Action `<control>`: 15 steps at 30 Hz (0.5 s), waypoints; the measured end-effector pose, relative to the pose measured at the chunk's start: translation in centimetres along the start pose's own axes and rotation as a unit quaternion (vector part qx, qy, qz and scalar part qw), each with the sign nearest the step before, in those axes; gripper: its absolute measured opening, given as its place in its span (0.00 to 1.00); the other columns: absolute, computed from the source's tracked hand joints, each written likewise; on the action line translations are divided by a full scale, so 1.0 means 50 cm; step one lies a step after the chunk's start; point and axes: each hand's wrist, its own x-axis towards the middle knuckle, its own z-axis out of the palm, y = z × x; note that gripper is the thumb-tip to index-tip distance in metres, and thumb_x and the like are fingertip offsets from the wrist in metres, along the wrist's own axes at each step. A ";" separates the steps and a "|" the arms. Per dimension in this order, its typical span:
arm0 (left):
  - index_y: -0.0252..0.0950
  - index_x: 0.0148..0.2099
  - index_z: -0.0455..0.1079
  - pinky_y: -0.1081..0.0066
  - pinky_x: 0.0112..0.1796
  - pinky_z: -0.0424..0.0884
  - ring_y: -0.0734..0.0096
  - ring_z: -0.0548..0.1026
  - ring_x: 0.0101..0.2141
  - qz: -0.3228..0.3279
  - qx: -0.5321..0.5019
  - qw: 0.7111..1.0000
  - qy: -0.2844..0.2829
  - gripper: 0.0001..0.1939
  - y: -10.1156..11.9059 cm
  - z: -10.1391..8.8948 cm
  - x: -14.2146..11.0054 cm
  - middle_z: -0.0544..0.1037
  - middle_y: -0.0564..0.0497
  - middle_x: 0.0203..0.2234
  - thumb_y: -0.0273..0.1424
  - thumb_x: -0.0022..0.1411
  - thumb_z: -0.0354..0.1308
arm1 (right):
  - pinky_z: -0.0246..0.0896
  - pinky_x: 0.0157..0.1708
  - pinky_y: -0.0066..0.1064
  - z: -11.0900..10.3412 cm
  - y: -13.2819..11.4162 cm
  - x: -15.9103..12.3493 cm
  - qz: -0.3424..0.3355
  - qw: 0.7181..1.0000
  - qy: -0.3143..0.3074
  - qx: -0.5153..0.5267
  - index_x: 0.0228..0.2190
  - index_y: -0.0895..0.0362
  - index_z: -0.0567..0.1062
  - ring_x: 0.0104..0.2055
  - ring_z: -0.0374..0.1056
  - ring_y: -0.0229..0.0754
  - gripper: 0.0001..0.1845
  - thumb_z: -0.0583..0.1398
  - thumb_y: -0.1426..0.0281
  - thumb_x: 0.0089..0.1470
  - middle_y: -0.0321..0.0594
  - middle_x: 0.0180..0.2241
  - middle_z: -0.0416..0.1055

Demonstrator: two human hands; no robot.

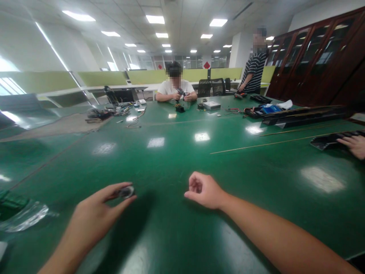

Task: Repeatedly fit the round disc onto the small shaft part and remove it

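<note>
My left hand (pixel 95 215) is raised over the green table (pixel 171 163) and pinches a small round part (pixel 126 192) between thumb and fingers. The part is dark with a pale metallic rim, and blur hides its exact kind. To the right, my right hand (pixel 205 191) is low over the tabletop, fingers loosely curled and thumb apart from them. Nothing shows in its grip.
A clear plastic bag (pixel 24 213) with green contents lies at left. Thin rods (pixel 256 145) and dark metal channels (pixel 308 116) are at right, where another person's hand (pixel 355 146) touches a black profile (pixel 327 141). Across the table sits a person (pixel 164 89); another stands (pixel 253 70).
</note>
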 end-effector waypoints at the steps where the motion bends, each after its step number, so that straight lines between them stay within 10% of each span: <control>1: 0.43 0.44 0.76 0.68 0.36 0.76 0.65 0.78 0.33 0.018 -0.039 0.999 -0.031 0.18 0.019 0.035 0.020 0.81 0.54 0.35 0.47 0.56 0.65 | 0.60 0.26 0.24 -0.001 0.001 0.000 -0.005 1.000 0.008 0.002 0.32 0.56 0.68 0.25 0.64 0.33 0.12 0.66 0.68 0.49 0.33 0.27 0.71; 7: 0.39 0.41 0.75 0.69 0.42 0.73 0.67 0.76 0.39 0.111 -0.214 0.964 -0.115 0.08 0.154 0.225 0.069 0.78 0.50 0.37 0.28 0.57 0.63 | 0.54 0.25 0.23 -0.005 0.010 0.003 0.007 0.995 0.072 -0.063 0.29 0.55 0.66 0.24 0.61 0.33 0.09 0.60 0.77 0.46 0.30 0.23 0.66; 15: 0.40 0.47 0.73 0.67 0.46 0.73 0.66 0.76 0.42 0.089 -0.230 0.964 -0.095 0.14 0.130 0.251 0.042 0.78 0.50 0.42 0.27 0.57 0.62 | 0.52 0.25 0.24 -0.002 0.009 0.003 0.018 0.992 0.044 -0.114 0.26 0.55 0.68 0.24 0.61 0.34 0.07 0.59 0.77 0.43 0.30 0.22 0.67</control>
